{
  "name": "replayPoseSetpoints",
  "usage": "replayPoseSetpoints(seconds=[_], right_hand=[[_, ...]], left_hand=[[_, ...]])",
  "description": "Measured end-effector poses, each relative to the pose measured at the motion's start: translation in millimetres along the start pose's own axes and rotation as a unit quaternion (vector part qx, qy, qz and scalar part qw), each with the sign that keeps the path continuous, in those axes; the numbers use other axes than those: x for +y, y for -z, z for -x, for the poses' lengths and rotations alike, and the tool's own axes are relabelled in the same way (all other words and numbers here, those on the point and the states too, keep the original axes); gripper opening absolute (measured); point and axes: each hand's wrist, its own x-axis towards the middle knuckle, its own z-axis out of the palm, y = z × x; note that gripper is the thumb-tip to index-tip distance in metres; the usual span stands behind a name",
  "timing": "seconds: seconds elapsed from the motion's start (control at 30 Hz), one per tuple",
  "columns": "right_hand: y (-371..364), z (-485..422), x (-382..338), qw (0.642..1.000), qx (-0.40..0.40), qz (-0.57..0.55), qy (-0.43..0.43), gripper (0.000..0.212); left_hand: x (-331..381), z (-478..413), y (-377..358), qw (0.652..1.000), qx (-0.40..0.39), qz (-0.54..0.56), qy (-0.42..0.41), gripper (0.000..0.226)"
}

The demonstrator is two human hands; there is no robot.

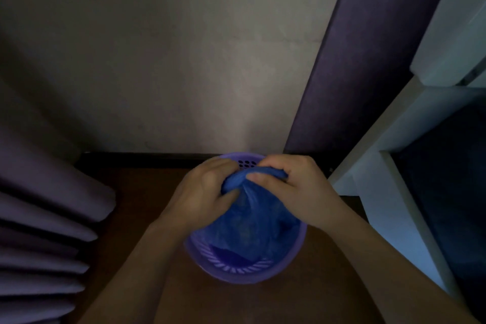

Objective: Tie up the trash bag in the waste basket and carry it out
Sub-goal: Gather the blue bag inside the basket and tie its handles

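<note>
The blue trash bag (247, 221) sits inside the purple waste basket (299, 244), its mouth drawn up and gathered into a twisted neck above the basket's far rim. Both hands are closed on that neck: the left hand (205, 192) pinches the bunched film from the left with thumb and fingers curled around it, and the right hand (292, 187) wraps over the top end of the twist, fingers folded tight. The film looks thin and soft; it creases into fine pleats below the grip, so it should bunch and knot easily, though smooth plastic of this kind can slide through the fingers if held loosely. The body of the bag hangs slack and shows little bulge, which suggests a light load, though what is inside cannot be made out. The sensible place to take hold is the gathered neck itself, just under the twist, where the layers are thickest. No finished knot is visible, so the tying seems to be in hand and the carrying out not yet begun. The basket stands on a brown floor (131, 218) close to a pale wall (184, 60), with pleated curtains (39, 218) to the left and a white shelf unit (394, 166) to the right.
</note>
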Motion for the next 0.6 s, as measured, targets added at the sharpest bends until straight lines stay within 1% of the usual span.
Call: replayPoseSetpoints(seconds=[0.07,0.13,0.2,0.3,0.37,0.43,0.47,0.53,0.6], right_hand=[[1,-2,7,0.999,0.045,-0.028,-0.007,0.016],[-1,-4,12,0.996,0.08,-0.045,-0.008,0.014],[-3,-6,15,0.988,0.101,-0.108,-0.035,0.011],[-8,-10,21,0.958,0.145,-0.221,-0.11,0.013],[-12,-11,25,0.931,0.162,-0.281,-0.169,0.011],[-16,-11,27,0.908,0.142,-0.324,-0.226,0.004],[-17,-10,27,0.898,0.119,-0.344,-0.247,0.002],[-19,-9,26,0.882,0.075,-0.371,-0.281,0.007],[-18,-9,26,0.887,0.02,-0.348,-0.303,0.013]], left_hand=[[4,-1,-2,1.0,-0.006,0.014,-0.015,0.015],[10,-2,-6,0.998,-0.021,0.057,-0.019,0.017],[14,-2,-9,0.994,-0.026,0.11,-0.004,0.02],[20,-2,-8,0.987,0.001,0.155,0.038,0.027],[23,-1,-7,0.981,0.017,0.18,0.075,0.041],[25,1,-7,0.978,0.018,0.191,0.086,0.055],[25,1,-7,0.981,0.016,0.177,0.074,0.057],[21,0,-7,0.992,0.02,0.122,0.026,0.047],[18,0,-7,0.997,0.019,0.079,0.0,0.032]])
